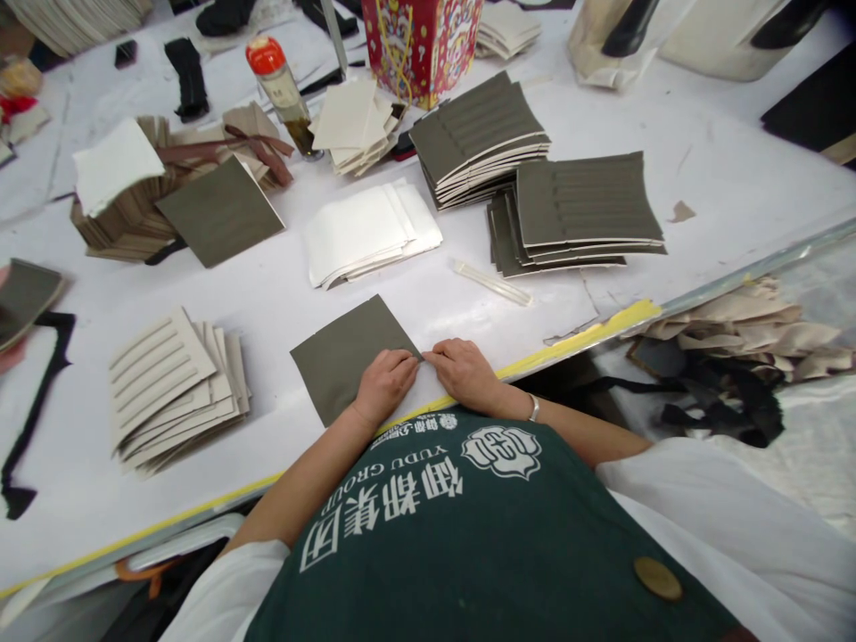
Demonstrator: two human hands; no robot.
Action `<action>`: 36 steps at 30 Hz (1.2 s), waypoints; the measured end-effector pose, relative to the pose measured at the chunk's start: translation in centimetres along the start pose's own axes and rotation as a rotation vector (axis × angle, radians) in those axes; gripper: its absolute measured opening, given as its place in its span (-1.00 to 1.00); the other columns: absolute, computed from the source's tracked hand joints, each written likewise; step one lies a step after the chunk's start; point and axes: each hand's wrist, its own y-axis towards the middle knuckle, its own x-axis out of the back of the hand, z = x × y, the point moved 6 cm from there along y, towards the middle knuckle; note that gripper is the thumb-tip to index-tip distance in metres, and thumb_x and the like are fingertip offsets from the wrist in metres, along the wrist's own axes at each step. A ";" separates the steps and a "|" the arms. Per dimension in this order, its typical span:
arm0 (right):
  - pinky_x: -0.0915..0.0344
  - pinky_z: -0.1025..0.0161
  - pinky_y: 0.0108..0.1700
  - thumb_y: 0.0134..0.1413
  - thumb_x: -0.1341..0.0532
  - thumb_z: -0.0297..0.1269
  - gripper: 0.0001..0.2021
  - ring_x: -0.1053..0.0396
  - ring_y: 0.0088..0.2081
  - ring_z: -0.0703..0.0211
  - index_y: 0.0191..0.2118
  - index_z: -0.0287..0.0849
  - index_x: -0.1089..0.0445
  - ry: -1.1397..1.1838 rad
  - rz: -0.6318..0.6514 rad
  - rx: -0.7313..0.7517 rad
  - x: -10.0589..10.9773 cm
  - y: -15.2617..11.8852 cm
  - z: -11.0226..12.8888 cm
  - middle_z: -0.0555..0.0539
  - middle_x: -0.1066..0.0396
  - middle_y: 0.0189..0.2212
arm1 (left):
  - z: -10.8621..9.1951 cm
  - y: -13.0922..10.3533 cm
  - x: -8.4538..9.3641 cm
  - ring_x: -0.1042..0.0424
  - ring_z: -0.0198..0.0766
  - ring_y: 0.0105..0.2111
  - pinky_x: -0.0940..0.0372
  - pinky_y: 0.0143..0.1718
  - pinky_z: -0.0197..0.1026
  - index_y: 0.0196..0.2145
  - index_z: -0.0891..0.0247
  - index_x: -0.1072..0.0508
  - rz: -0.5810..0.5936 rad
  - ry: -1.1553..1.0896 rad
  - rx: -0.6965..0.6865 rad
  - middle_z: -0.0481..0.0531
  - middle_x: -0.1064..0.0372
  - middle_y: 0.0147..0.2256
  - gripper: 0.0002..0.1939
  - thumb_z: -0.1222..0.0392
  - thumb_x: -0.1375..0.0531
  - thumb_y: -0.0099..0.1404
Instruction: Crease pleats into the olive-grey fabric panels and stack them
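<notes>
A flat dark grey-green sheet [348, 357] lies on the white table near its front edge. My left hand [388, 383] rests on the sheet's right part, its fingers closed together at the right corner. Just to the right, my right hand [463, 370] pinches at that same corner, its fingertips almost touching those of my left hand. Whatever sits between the fingertips is too small to make out. Beyond the sheet lies a stack of white pieces [367, 232]. A clear narrow strip [493, 283] is to the right of that stack.
Dark ribbed panels [588, 201] are stacked at the right, with another dark stack [478, 134] behind. Beige ribbed panels [177, 392] stand left. Farther back are a red-capped bottle [284, 94], a red patterned box [424, 45] and a tied bundle [127, 196]. Yellow tape [581, 334] edges the table.
</notes>
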 end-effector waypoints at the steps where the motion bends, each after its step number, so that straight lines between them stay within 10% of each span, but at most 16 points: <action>1: -0.05 0.19 -0.20 0.11 -0.04 -0.44 -0.72 -0.16 -0.25 0.12 -0.10 -0.21 -0.38 0.005 0.008 0.000 -0.1 0.0 0.1 -0.14 -0.34 -0.27 | 0.0 0.0 0.1 -0.30 -0.25 -0.32 -0.26 -0.25 -0.20 -0.29 0.29 -0.44 -0.032 0.001 -0.010 0.07 -0.41 -0.30 -0.78 0.22 -0.01 0.31; 36: -0.04 0.13 -0.13 0.14 0.00 -0.43 -0.69 -0.13 -0.17 0.06 -0.02 -0.21 -0.32 0.000 0.112 -0.035 -0.3 1.3 0.2 -0.19 -0.30 -0.16 | -1.3 0.0 0.1 -0.33 -0.20 -0.30 -0.30 -0.25 -0.13 -0.19 0.34 -0.40 -0.011 0.081 -0.130 0.16 -0.39 -0.25 -0.79 0.27 -0.04 0.27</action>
